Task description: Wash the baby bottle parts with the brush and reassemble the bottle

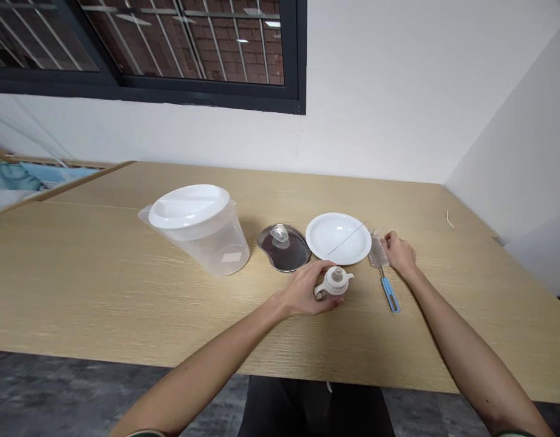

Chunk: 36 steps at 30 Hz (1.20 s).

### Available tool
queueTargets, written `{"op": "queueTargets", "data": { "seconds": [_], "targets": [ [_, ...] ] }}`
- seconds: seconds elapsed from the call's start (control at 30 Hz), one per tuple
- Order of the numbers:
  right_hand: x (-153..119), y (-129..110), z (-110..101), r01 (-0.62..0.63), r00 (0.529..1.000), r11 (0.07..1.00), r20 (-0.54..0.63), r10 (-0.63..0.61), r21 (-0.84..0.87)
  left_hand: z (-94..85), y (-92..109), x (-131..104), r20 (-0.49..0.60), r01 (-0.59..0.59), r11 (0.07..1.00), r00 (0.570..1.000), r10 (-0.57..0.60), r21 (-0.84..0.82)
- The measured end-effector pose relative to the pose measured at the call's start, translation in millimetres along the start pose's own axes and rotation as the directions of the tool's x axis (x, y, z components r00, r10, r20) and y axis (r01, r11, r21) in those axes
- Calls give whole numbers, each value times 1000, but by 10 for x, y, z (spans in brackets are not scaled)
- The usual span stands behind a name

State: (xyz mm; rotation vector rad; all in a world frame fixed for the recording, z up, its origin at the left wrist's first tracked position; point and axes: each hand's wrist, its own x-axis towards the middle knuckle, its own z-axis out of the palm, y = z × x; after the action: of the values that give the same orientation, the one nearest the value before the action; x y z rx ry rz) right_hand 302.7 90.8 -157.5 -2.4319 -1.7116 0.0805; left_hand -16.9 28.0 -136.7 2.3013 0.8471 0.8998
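Observation:
A small white teapot-shaped vessel [335,286] with a side handle, a short spout and a greyish-beige knob on top is gripped in my left hand [307,287]. It is upright, near the front rim of a white plate [323,240]. My right hand [400,254] rests on the table at the right, its fingers curled together against the bristle head of a bottle brush [390,293] with a blue loop handle. Whatever those fingertips hold is hidden. A thin straight wire-like rod [346,238] lies across the plate.
Left of the plate is a kidney-shaped metal tray [289,262] with a clear plastic piece [280,235] in it. Farther left stands a translucent pitcher [211,243] with a white lid. A short white strip [450,218] lies on the wooden table [125,291] at far right.

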Motion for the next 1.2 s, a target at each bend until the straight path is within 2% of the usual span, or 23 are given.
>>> {"op": "queueTargets", "data": {
  "seconds": [0.37,0.83,1.2],
  "targets": [
    [11,9,10,-2,1000,1000,-3,2,5,-25,43,4,59,46,998,997,-44,-34],
    [30,6,11,-34,999,999,14,34,-4,10,-11,-14,30,-18,998,999,20,-57],
    [16,17,5,-23,1000,1000,-2,23,2,30,30,-24,32,7,997,999,-5,-75]
  ]
}}
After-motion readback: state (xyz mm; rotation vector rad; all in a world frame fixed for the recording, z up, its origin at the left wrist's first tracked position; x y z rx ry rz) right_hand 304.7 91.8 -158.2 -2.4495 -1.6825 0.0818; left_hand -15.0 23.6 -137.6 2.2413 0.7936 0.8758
